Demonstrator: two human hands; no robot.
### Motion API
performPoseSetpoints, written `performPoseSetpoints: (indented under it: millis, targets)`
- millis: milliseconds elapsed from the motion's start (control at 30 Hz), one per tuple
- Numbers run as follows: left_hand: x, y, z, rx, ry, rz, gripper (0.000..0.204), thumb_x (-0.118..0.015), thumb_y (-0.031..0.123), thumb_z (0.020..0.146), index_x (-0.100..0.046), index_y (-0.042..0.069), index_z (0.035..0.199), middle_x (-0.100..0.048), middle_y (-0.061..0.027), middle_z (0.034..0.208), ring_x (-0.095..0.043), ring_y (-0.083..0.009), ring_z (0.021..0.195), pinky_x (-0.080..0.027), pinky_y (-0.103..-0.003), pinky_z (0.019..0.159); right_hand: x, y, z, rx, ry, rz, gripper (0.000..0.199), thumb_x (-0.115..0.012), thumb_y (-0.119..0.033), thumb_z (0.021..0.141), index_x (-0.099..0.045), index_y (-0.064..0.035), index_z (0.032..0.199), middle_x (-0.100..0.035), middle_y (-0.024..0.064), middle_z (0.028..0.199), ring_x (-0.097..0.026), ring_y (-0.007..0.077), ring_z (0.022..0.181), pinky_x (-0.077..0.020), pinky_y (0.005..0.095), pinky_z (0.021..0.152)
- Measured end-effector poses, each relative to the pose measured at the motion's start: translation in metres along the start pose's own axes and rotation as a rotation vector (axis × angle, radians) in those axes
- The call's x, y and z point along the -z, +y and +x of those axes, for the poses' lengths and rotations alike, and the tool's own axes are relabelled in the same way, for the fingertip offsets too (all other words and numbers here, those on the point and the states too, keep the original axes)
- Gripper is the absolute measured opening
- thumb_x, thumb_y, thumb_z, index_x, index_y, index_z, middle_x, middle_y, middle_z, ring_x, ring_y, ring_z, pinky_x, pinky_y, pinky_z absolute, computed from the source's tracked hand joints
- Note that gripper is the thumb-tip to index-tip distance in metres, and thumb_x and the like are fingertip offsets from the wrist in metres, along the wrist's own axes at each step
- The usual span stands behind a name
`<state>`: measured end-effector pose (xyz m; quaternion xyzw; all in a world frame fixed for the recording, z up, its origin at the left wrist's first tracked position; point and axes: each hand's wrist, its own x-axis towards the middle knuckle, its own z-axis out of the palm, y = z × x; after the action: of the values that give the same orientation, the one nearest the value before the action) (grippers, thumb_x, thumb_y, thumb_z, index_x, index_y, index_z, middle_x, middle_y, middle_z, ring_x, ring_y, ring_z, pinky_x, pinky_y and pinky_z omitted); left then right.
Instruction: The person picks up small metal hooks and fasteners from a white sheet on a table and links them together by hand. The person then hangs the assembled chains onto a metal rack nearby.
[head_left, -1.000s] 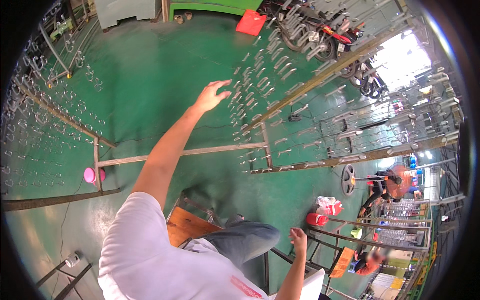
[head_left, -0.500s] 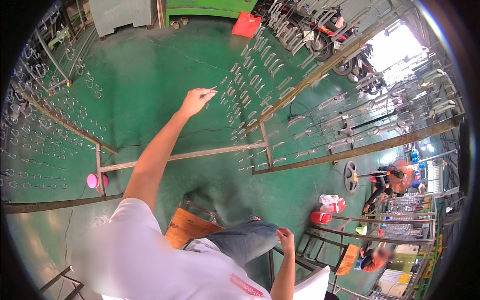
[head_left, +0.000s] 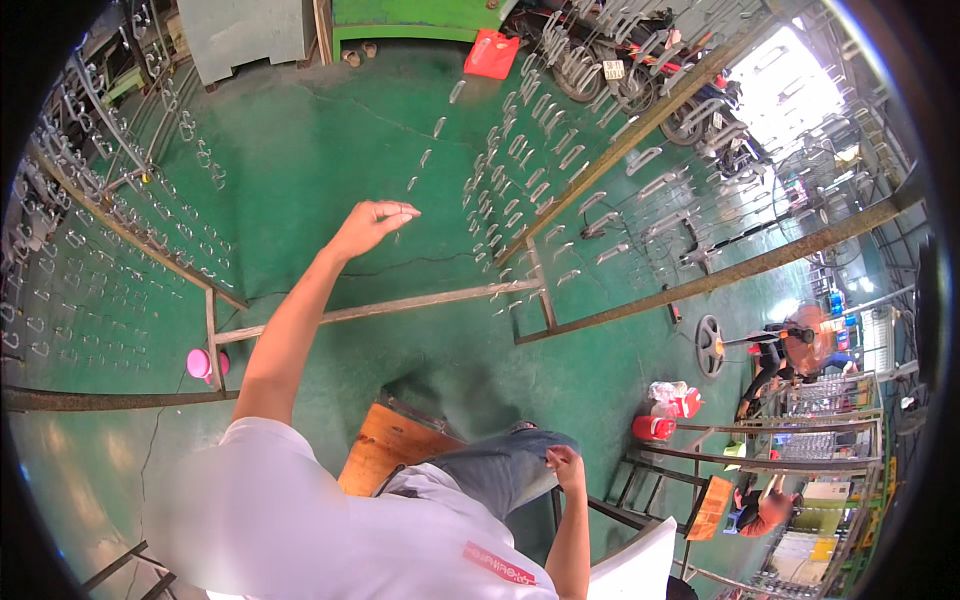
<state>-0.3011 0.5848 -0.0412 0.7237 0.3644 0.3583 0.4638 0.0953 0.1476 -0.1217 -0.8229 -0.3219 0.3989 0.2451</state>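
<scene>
Left hand (head_left: 368, 222) lower, perhaps pinching

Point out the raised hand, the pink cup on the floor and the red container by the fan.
raised hand (head_left: 372, 222): head view, back of the hand.
pink cup (head_left: 200, 363): head view, its top.
red container (head_left: 653, 428): head view, its side.

L hand (head_left: 368, 222) raised, fingers pinched at a small metal hook (head_left: 412, 184) hanging at 12 o'clock. R hand (head_left: 563, 467) rests on knee, 5 o'clock. Pink cup (head_left: 200, 364) on green floor (head_left: 300, 130), 9 o'clock.
</scene>
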Motion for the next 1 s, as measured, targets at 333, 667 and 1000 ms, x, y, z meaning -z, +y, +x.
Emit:
performPoseSetpoints:
  millis: [333,667,1000]
  targets:
    - [-0.054,0.079,-0.073,-0.137,-0.177,-0.003,0.020,-0.060,0.020,0.088,-0.069,0.006,0.100,-0.067,-0.0084,0.103,-0.061,-0.0211,0.097,-0.047,-0.033,0.087,-0.006,-0.056,-0.046,0.292,0.138,-0.145,0.019,-0.068,-0.013,0.080,-0.065,-0.0004,0.094,-0.066,0.0072,0.080,-0.063,0.0160,0.073,-0.0496,0.0274,0.067]
    - [-0.235,0.190,-0.148,-0.418,-0.699,-0.256,0.019,-0.062,0.005,0.084,-0.069,0.006,0.101,-0.068,-0.0087,0.103,-0.062,-0.0229,0.097,-0.050,-0.035,0.085,-0.002,-0.136,-0.155,0.547,0.543,0.342,0.019,-0.070,-0.008,0.077,-0.059,-0.0015,0.091,-0.057,0.0064,0.095,-0.055,0.0164,0.090,-0.0454,0.0282,0.074]
    - [-0.393,0.304,-0.246,-0.487,-1.196,-0.399,0.018,-0.059,0.006,0.087,-0.068,0.004,0.102,-0.066,-0.0100,0.104,-0.060,-0.0188,0.101,-0.047,-0.031,0.087,0.015,-0.042,-0.296,0.177,1.309,0.376,0.059,-0.076,-0.018,0.070,-0.050,-0.0033,0.121,-0.053,0.0121,0.118,-0.050,0.0251,0.113,-0.0410,0.0368,0.092]
